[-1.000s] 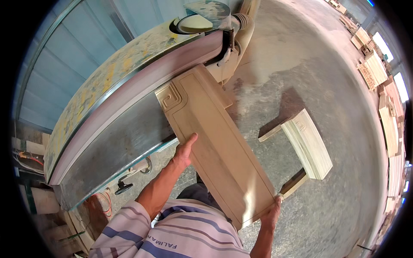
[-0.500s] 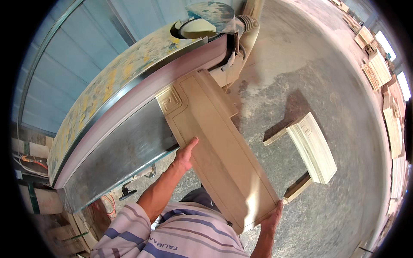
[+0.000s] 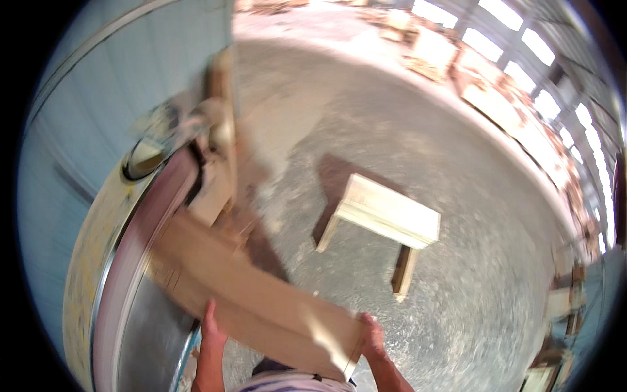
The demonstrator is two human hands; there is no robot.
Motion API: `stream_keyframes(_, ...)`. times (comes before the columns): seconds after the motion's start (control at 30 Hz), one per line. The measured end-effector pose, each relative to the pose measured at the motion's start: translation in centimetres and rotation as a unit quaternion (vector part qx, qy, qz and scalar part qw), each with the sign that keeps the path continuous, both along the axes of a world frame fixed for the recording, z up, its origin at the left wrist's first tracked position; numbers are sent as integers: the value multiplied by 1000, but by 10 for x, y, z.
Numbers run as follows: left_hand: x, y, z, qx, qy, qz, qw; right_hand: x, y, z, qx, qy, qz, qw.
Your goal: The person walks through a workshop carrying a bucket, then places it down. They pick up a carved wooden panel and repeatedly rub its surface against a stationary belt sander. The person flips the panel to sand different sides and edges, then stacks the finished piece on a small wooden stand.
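A long brown wooden panel [image 3: 255, 281] lies across the front of me, blurred by motion. My left hand [image 3: 213, 323] is closed on its near long edge, thumb on top. My right hand [image 3: 372, 334] grips the panel's right end, fingers over the corner. The panel's far left end is close to the pinkish sanding belt [image 3: 140, 228] of a belt sander; whether they touch I cannot tell. Part of that end lies over the sander's grey metal table [image 3: 153, 336]. A bright patch of light falls near the panel's right end.
On the concrete floor [image 3: 294, 176] ahead, a pale wooden panel [image 3: 388, 209] rests on two wooden supports. Behind the sander stands a light blue wall [image 3: 176, 59]. Stacked timber [image 3: 503, 108] lines the far side, below bright windows.
My view has swung to the right, so the sander now appears farther left. Both hands still hold the brown panel, which now lies more crosswise in view.
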State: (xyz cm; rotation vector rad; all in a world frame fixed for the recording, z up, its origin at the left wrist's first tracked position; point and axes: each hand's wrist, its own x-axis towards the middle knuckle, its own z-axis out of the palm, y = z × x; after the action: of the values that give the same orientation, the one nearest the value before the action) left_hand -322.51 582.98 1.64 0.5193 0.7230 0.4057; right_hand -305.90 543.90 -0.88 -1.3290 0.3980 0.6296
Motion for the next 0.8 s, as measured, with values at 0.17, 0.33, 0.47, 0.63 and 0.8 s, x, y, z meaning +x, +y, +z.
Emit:
stream_keyframes(0.17, 1, 1, 2, -4, 77, -5, 997, 1, 21, 26, -108, -36, -6, 993)
stream_keyframes(0.33, -13, 21, -27, 11, 84, -31, 996, -1, 28, 44, -149, -31, 8, 988)
stream_keyframes(0.47, -3, 19, -14, -26, 178, -8, 984, -5, 30, 65, -154, -40, -6, 987)
stream_keyframes(0.63, -5, 25, -14, -4, 170, -24, 985, -2, 33, 64, -161, -20, -3, 987)
stream_keyframes(0.8, -3, 18, -3, 31, 185, -19, 982, -3, 35, 53, -182, -68, -29, 980)
